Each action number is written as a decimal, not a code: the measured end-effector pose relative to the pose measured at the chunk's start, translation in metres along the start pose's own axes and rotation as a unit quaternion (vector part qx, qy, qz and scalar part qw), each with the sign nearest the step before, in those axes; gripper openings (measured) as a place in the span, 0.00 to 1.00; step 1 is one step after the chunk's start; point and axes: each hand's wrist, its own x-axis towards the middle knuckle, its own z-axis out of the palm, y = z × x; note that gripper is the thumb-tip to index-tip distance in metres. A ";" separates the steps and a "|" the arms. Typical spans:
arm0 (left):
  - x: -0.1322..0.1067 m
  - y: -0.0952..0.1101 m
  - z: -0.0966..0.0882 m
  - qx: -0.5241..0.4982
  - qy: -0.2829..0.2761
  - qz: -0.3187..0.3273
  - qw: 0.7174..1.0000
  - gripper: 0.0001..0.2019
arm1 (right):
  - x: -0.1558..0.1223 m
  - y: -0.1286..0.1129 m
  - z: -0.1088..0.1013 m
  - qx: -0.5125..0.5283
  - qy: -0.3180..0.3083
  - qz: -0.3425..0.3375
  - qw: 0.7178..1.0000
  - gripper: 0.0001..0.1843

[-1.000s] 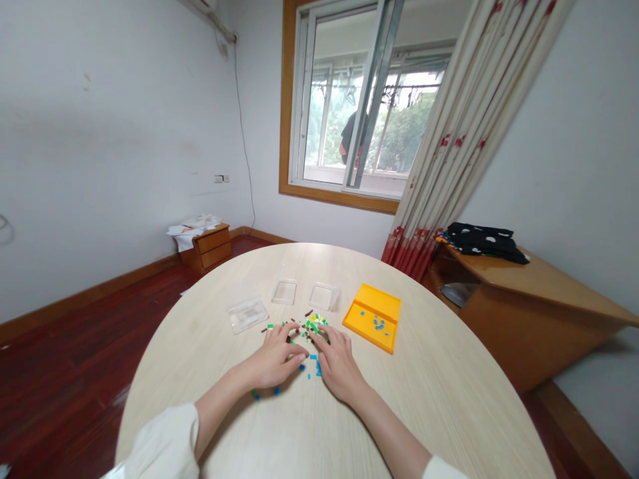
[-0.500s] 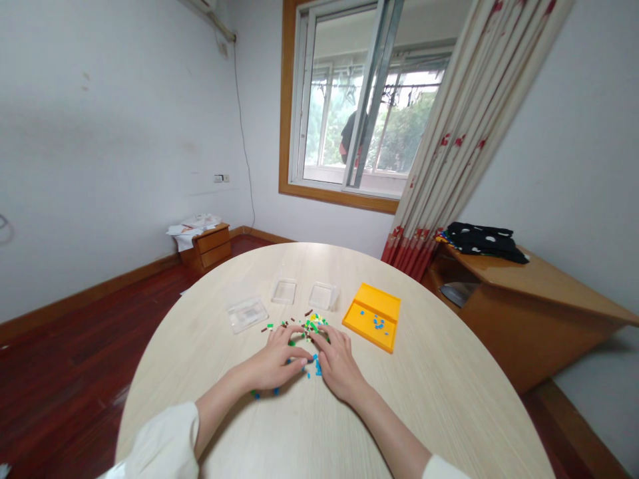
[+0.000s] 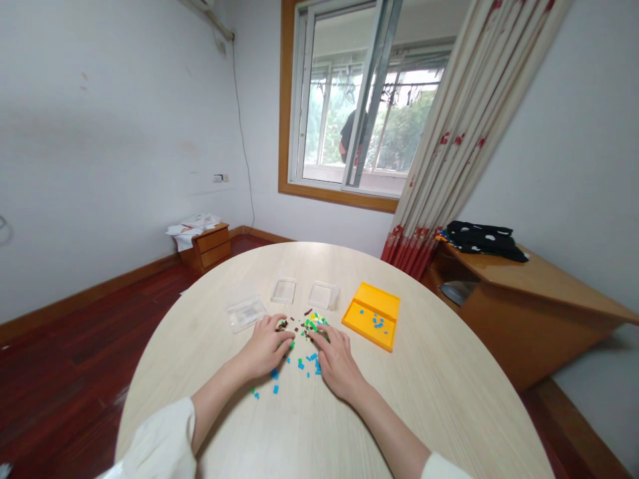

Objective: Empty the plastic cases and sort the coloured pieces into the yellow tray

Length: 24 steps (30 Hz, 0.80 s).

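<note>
Left hand (image 3: pixel 263 346) and right hand (image 3: pixel 337 361) apart — both flat, fingers spread, on small coloured pieces (image 3: pixel 304 327), centre of the surface (image 3: pixel 449 399), yellow tray (image 3: pixel 372 317) just right.

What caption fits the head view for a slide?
Left hand and right hand rest on scattered small coloured pieces on a round table, beside a yellow tray.

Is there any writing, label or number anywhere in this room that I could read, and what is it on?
No text can be read anywhere in the picture.
The flat clear lid near the left hand shows faint grey marks, too blurred to read.
The yellow tray, the small coloured pieces by the right hand and the papers on the small cabinet bear no legible print.
</note>
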 end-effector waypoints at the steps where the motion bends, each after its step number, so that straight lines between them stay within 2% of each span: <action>1: 0.000 -0.002 -0.001 0.001 0.010 -0.004 1.000 0.15 | 0.000 0.000 0.000 -0.001 0.001 0.001 1.000 0.28; 4: -0.001 -0.003 -0.005 -0.021 0.000 0.031 0.999 0.17 | 0.000 0.001 0.001 -0.004 0.006 -0.004 1.000 0.28; 7: -0.003 0.003 -0.011 -0.044 -0.054 0.083 0.994 0.19 | 0.000 0.002 0.002 -0.009 0.006 -0.006 1.000 0.28; 11: -0.005 0.009 -0.012 -0.035 -0.099 0.098 0.990 0.21 | -0.001 0.002 0.002 -0.014 0.004 -0.004 1.000 0.28; 13: -0.004 0.006 -0.009 -0.024 -0.091 0.087 0.992 0.21 | -0.001 0.002 0.002 -0.011 0.002 -0.005 1.000 0.28; 19: 0.000 -0.007 -0.006 0.031 -0.008 -0.010 0.999 0.20 | 0.000 0.002 0.001 0.002 -0.005 -0.005 1.000 0.28; 21: 0.000 -0.007 -0.011 0.018 -0.002 -0.011 1.000 0.19 | 0.000 0.001 0.001 0.002 -0.004 -0.005 1.000 0.28; 24: -0.002 -0.005 -0.020 -0.020 -0.034 0.024 0.999 0.18 | 0.000 0.001 0.001 0.002 -0.006 -0.005 1.000 0.27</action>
